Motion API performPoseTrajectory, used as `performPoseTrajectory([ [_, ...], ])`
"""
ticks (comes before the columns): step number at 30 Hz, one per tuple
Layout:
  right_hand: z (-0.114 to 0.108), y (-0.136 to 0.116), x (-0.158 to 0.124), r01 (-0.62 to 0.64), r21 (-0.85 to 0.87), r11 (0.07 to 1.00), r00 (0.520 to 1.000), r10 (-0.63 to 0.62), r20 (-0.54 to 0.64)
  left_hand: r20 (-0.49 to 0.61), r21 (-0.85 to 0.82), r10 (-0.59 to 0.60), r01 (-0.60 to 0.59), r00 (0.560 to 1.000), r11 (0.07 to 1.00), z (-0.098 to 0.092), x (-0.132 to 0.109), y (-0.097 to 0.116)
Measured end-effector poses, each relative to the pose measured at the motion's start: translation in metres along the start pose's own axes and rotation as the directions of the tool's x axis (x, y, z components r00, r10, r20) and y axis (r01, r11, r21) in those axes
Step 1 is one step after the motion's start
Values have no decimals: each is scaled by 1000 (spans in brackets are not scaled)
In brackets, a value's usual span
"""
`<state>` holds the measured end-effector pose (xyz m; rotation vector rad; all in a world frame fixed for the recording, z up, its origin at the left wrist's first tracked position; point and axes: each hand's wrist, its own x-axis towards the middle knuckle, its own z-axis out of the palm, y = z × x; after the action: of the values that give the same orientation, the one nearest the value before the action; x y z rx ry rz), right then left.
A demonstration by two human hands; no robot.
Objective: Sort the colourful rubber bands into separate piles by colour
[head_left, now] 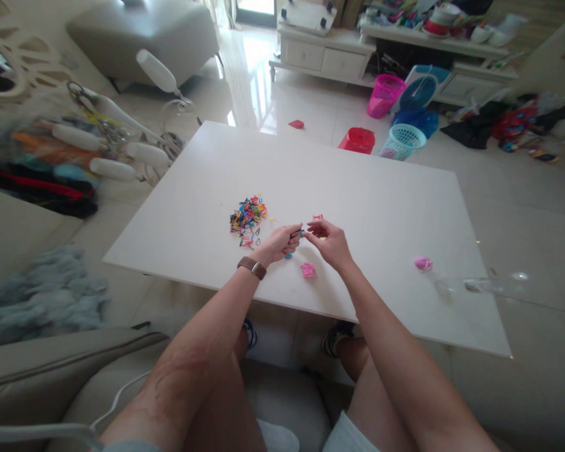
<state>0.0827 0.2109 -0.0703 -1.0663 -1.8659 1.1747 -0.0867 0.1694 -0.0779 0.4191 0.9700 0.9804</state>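
Observation:
My left hand [280, 243], with a brown-strapped watch [252, 268] on the wrist, is closed over the white table. A small dark piece [302, 233] sticks out at its fingertips; its exact kind is too small to make out. Close by on the right, my right hand [330, 243] has its thumb and fingers apart, the thumb tip beside that dark piece. Left of my hands lies a loose heap of small multicoloured pieces [248, 215], like little clips. A pink cluster [308, 270] lies just below my hands, and a small red piece [317, 217] beyond them.
The white table [376, 194] spans the middle. Toward its right end are a pink-purple item [423, 264] and a clear bottle-like object [475, 286]. A red bin [359, 140], a light blue basket [403, 142] and a white-shaded lamp [156, 71] stand past its edges.

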Motion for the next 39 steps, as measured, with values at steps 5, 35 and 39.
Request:
performPoseTrajectory([
  [5,15,-6,1,-16,55,998,1000,15,4,7,-1,-7,7,1000,1000,2,3,-4],
  [35,3,2,3,-127,57,990,979,134,-154,-350,643,409,-102,843,759,-24,36,-16],
  [39,-3,1,1,-126,54,991,980,133,-148,-315,744,459,-84,831,662,-22,45,-21],
])
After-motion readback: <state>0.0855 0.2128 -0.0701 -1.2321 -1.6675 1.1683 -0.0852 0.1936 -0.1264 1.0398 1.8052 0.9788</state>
